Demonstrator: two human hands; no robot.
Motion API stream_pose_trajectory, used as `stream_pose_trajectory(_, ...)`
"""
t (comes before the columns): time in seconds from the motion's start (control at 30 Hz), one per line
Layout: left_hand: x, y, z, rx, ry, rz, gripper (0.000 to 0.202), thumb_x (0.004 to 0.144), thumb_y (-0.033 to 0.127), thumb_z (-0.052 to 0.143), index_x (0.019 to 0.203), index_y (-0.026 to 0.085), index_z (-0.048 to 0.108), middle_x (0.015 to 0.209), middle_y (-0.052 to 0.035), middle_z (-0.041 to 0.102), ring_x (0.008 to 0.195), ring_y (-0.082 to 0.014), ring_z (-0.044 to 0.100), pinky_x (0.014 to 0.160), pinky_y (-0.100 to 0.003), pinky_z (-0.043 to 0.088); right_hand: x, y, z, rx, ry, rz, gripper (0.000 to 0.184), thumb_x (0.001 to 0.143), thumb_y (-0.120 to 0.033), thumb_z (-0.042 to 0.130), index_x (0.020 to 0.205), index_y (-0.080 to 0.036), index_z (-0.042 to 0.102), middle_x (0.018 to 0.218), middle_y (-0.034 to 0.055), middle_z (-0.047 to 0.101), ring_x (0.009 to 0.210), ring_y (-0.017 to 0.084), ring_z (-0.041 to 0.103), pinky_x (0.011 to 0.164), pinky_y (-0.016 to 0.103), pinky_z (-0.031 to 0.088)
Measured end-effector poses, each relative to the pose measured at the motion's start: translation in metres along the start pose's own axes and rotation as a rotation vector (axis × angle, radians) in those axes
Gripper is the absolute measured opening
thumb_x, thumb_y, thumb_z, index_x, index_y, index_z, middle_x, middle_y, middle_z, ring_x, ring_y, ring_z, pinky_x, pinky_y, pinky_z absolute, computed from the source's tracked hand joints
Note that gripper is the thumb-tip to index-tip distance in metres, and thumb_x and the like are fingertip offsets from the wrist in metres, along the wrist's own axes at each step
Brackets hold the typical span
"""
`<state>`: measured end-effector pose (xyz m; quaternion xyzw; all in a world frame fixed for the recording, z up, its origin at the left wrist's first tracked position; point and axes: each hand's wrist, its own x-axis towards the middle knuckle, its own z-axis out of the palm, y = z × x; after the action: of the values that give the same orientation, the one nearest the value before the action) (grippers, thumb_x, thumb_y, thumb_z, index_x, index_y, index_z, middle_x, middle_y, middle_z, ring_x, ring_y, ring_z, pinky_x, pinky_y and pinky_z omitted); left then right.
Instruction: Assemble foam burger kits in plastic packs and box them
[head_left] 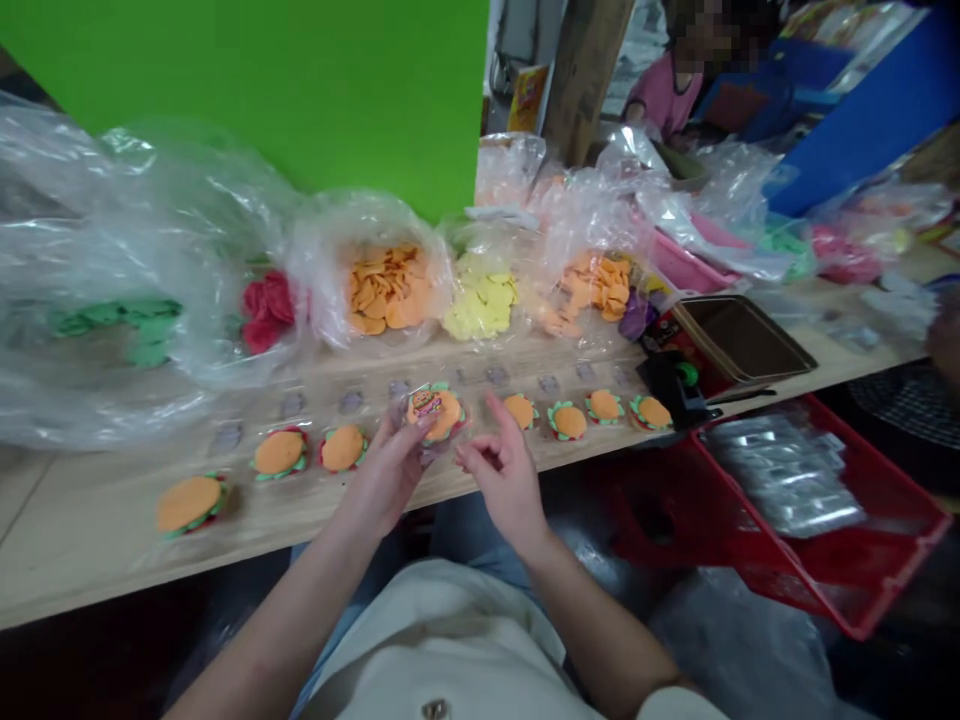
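Note:
My left hand (pixel 391 468) is closed on a toy hamburger (pixel 448 412) in a clear plastic pack, held just above the front of the table. A small burger picture, like a sticker, shows on the pack near my left thumb. Close to the pack's right side is my right hand (pixel 510 485), its index finger stretched out and thumb apart; I see nothing held in it. More toy hamburgers in clear packs stand in a row on both sides, among them one hamburger (pixel 343 447) to the left and another hamburger (pixel 568 421) to the right.
Clear bags behind the row hold green pieces (pixel 154 325), red pieces (pixel 268 310), orange pieces (pixel 386 290) and yellow pieces (pixel 482 303). To the right are a black tape dispenser (pixel 675 388), a tin box (pixel 739 335) and a low red crate (pixel 892 560) with clear packs. Another person (pixel 667 95) sits beyond.

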<state>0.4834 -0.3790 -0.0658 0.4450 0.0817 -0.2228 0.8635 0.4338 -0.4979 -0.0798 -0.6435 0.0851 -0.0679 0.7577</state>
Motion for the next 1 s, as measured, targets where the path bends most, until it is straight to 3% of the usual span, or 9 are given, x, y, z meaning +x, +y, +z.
stream_pose_trajectory(0.3, -0.014, 0.002, -0.023, -0.045, 0.044, 0.105, 0.031, 0.075, 0.021, 0.063, 0.104, 0.022, 0.054, 0.102, -0.0019, 0.062, 0.09, -0.0147, 0.06, 0.076, -0.026, 0.047, -0.001, 0.01, 0.03, -0.031, 0.045, 0.032, 0.061, 0.078, -0.024, 0.058, 0.133, -0.021, 0.031, 0.068, -0.0038, 0.058, 0.068, 0.013, 0.056, 0.068, 0.027, 0.045)
stream_pose_trajectory(0.43, -0.016, 0.006, -0.027, -0.059, 0.054, 0.128, 0.03, 0.075, 0.02, 0.063, 0.103, 0.022, 0.054, 0.103, -0.0013, 0.061, 0.095, -0.0148, 0.059, 0.08, -0.026, 0.047, 0.001, 0.019, 0.023, -0.094, 0.007, 0.078, 0.064, 0.073, -0.029, 0.062, 0.13, -0.022, 0.033, 0.08, 0.0003, 0.061, 0.077, 0.015, 0.059, 0.07, 0.029, 0.048)
stream_pose_trajectory(0.5, -0.016, 0.009, -0.03, -0.08, 0.058, 0.167, 0.028, 0.076, 0.021, 0.062, 0.103, 0.022, 0.054, 0.105, -0.0016, 0.061, 0.097, -0.0159, 0.058, 0.084, -0.029, 0.046, -0.002, 0.021, 0.015, -0.257, 0.046, 0.054, 0.051, 0.071, -0.032, 0.065, 0.118, -0.021, 0.048, 0.085, 0.003, 0.062, 0.08, 0.017, 0.059, 0.07, 0.029, 0.048)
stream_pose_trajectory(0.57, -0.014, 0.012, -0.034, -0.079, 0.078, 0.224, 0.029, 0.076, 0.022, 0.062, 0.104, 0.023, 0.054, 0.109, -0.0022, 0.06, 0.101, -0.0172, 0.057, 0.087, -0.033, 0.046, -0.005, 0.02, 0.009, -0.462, 0.133, -0.012, 0.026, 0.074, -0.035, 0.062, 0.095, -0.019, 0.061, 0.082, 0.0036, 0.063, 0.076, 0.016, 0.058, 0.07, 0.029, 0.047)
stream_pose_trajectory(0.63, -0.012, 0.015, -0.037, -0.056, 0.118, 0.288, 0.033, 0.075, 0.022, 0.063, 0.107, 0.024, 0.053, 0.11, -0.0025, 0.06, 0.102, -0.0178, 0.056, 0.09, -0.036, 0.044, -0.006, 0.016, 0.013, -0.555, 0.162, -0.061, 0.02, 0.078, -0.036, 0.056, 0.08, -0.019, 0.065, 0.077, 0.0035, 0.064, 0.072, 0.015, 0.057, 0.069, 0.028, 0.046)
stream_pose_trajectory(0.77, -0.015, 0.024, -0.041, 0.045, 0.196, 0.394, 0.041, 0.073, 0.025, 0.065, 0.111, 0.024, 0.05, 0.114, -0.0028, 0.058, 0.108, -0.0184, 0.053, 0.095, -0.036, 0.039, 0.006, 0.007, 0.047, -0.281, -0.01, 0.06, 0.026, 0.076, -0.041, 0.058, 0.082, -0.017, 0.068, 0.071, 0.0039, 0.066, 0.066, 0.016, 0.058, 0.063, 0.028, 0.049)
stream_pose_trajectory(0.87, -0.029, 0.034, -0.051, 0.127, 0.24, 0.404, 0.044, 0.073, 0.027, 0.065, 0.113, 0.025, 0.047, 0.117, -0.0038, 0.055, 0.113, -0.0198, 0.049, 0.098, -0.034, 0.037, 0.014, 0.005, 0.081, -0.05, -0.134, 0.159, 0.03, 0.072, -0.045, 0.062, 0.071, -0.015, 0.066, 0.062, 0.0033, 0.062, 0.059, 0.015, 0.056, 0.058, 0.028, 0.048)
stream_pose_trajectory(0.93, -0.038, 0.042, -0.063, 0.123, 0.271, 0.413, 0.048, 0.07, 0.029, 0.067, 0.112, 0.026, 0.046, 0.115, -0.005, 0.055, 0.112, -0.0217, 0.049, 0.097, -0.034, 0.037, 0.016, 0.007, 0.101, -0.024, -0.236, 0.17, 0.032, 0.07, -0.048, 0.062, 0.065, -0.017, 0.065, 0.059, 0.0033, 0.06, 0.057, 0.015, 0.055, 0.057, 0.029, 0.047)
stream_pose_trajectory(1.0, -0.042, 0.051, -0.083, 0.088, 0.252, 0.447, 0.054, 0.064, 0.032, 0.072, 0.111, 0.026, 0.047, 0.113, -0.0071, 0.056, 0.11, -0.0245, 0.05, 0.094, -0.036, 0.039, 0.024, 0.01, 0.118, -0.083, -0.428, 0.21, 0.031, 0.065, -0.052, 0.063, 0.063, -0.022, 0.066, 0.057, 0.0032, 0.058, 0.055, 0.018, 0.056, 0.054, 0.032, 0.047)
